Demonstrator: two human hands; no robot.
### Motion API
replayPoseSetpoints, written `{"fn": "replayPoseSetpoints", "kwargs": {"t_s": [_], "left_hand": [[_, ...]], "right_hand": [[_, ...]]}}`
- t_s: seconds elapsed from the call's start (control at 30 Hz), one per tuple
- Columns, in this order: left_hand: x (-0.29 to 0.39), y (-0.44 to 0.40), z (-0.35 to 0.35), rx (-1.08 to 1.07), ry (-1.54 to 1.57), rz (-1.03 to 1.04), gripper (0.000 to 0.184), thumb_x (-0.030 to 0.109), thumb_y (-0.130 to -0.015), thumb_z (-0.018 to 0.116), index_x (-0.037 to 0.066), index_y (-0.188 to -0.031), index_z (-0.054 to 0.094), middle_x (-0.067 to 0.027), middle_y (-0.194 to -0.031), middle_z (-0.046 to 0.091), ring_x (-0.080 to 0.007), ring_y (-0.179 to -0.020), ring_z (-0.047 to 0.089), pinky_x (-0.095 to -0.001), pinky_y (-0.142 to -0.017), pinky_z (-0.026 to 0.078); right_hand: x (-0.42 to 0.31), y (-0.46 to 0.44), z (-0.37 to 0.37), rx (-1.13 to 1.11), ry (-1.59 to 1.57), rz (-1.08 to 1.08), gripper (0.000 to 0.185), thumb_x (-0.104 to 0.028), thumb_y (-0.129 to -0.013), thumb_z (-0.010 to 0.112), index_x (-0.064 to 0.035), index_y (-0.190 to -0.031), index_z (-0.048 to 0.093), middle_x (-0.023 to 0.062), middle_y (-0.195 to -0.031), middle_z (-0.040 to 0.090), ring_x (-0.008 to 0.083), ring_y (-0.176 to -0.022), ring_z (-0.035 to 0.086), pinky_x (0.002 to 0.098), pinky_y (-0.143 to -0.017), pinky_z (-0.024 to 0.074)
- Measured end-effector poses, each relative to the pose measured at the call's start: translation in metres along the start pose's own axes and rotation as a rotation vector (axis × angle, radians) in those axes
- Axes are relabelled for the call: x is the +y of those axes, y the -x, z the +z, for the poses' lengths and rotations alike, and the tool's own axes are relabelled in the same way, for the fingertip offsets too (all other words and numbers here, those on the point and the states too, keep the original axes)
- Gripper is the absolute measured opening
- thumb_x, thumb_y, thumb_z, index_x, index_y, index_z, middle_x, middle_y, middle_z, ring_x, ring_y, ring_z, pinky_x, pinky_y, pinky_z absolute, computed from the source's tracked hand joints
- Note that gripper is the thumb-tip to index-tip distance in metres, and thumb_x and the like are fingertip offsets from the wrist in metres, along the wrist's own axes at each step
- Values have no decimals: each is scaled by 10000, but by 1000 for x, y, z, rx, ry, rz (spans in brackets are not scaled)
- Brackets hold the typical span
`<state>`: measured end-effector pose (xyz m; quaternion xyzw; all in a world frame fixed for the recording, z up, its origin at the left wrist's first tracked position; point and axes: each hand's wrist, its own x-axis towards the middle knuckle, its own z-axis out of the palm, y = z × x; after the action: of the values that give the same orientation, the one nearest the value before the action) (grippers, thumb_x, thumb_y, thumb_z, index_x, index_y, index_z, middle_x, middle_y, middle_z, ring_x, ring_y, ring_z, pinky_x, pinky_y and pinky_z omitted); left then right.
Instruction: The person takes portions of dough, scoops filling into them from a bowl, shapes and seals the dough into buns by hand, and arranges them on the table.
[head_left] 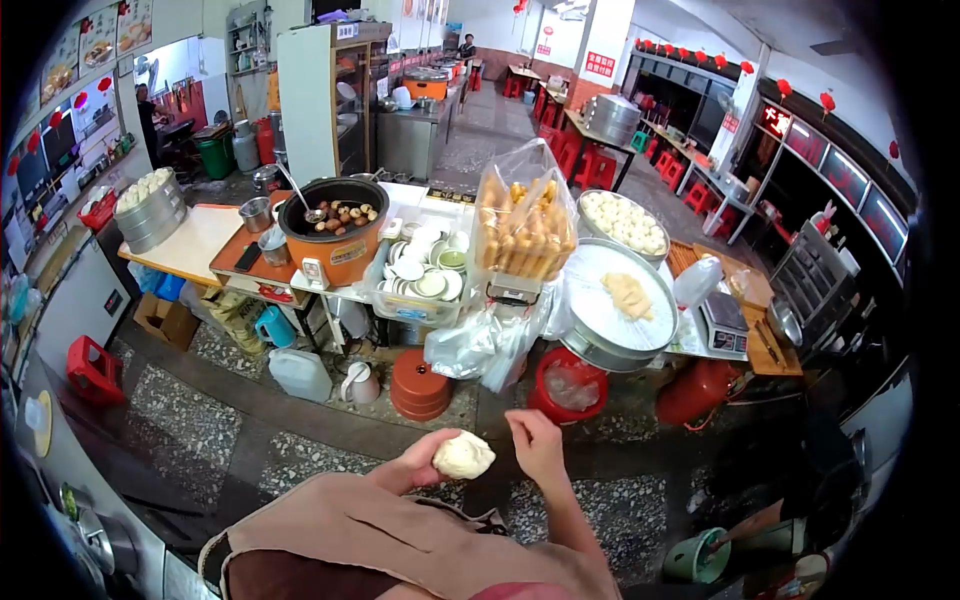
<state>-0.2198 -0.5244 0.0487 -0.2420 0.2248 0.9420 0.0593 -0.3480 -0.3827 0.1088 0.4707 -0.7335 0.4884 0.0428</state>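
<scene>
My left hand (424, 461) is closed around a lump of pale dough (464, 455), held at waist height in front of my apron (350, 520). The dough is roughly round, with an uneven, folded surface. To its right and slightly above, my right hand (537, 443) is raised apart from it, fingers bent together in a pinch. Whether anything is between those fingertips is hidden. Beyond the right hand, a flat yellowish piece of dough (627, 295) lies on the white lining of a large round steamer tray (622, 353).
Along the counter stand an orange pot of eggs (335, 255), a bin of small dishes (420, 270), bagged fried dough sticks (525, 225), a steamer of buns (625, 222) and a scale (722, 325). Below are a red bucket (568, 405) and stacked brown stools (420, 385).
</scene>
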Motion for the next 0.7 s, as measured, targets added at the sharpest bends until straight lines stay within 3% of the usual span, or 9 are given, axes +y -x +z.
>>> {"fn": "replayPoseSetpoints", "kwargs": {"t_s": [0.03,0.1,0.17,0.23,0.27,0.4,0.7], "left_hand": [[-3,-2,-3,46,-12,3,405,286,-893,413,-7,-1164,483,-147,-1139,561,-274,-1025,561,-428,-905,434],[-3,-7,-15,-123,-19,-77,422,309,-888,422,0,-1170,481,-145,-1149,556,-271,-1025,563,-425,-877,456],[-4,-11,-14,-128,-34,-97,410,301,-886,433,2,-1161,485,-142,-1138,561,-269,-1014,567,-424,-865,464],[-4,-16,-6,-104,-24,-76,398,294,-884,440,2,-1151,490,-139,-1124,567,-268,-1004,572,-424,-861,467],[-6,-16,-4,-67,-14,-74,387,286,-883,446,2,-1141,494,-137,-1111,573,-268,-993,577,-424,-858,470],[-9,-24,-5,-100,-29,-83,377,269,-878,450,-2,-1136,499,-139,-1111,574,-258,-1004,571,-418,-890,447],[-8,-15,-7,-144,-7,-84,367,268,-876,454,7,-1130,498,-132,-1095,580,-254,-975,587,-408,-848,480]], "right_hand": [[21,18,1,-39,-26,109,149,-34,-776,572,-44,-917,618,123,-830,625,285,-738,607,339,-682,478],[52,50,10,-182,-47,275,197,-38,-771,572,-44,-964,608,132,-850,630,274,-751,620,325,-688,488],[68,72,19,-319,-118,385,385,-12,-770,575,-80,-1147,530,123,-896,631,197,-794,628,286,-713,485],[59,77,24,-331,-377,526,478,69,-792,538,-72,-1240,451,93,-1029,599,122,-834,580,246,-721,467],[58,79,27,-300,-560,556,487,93,-798,529,-46,-1254,428,92,-1118,550,126,-928,561,248,-785,459],[47,83,26,-269,-646,478,451,64,-818,538,-6,-1247,418,76,-1120,552,133,-1011,540,261,-867,434],[31,86,25,-174,-733,520,505,67,-807,539,-10,-1279,378,85,-1030,591,127,-935,566,251,-818,448]]}}
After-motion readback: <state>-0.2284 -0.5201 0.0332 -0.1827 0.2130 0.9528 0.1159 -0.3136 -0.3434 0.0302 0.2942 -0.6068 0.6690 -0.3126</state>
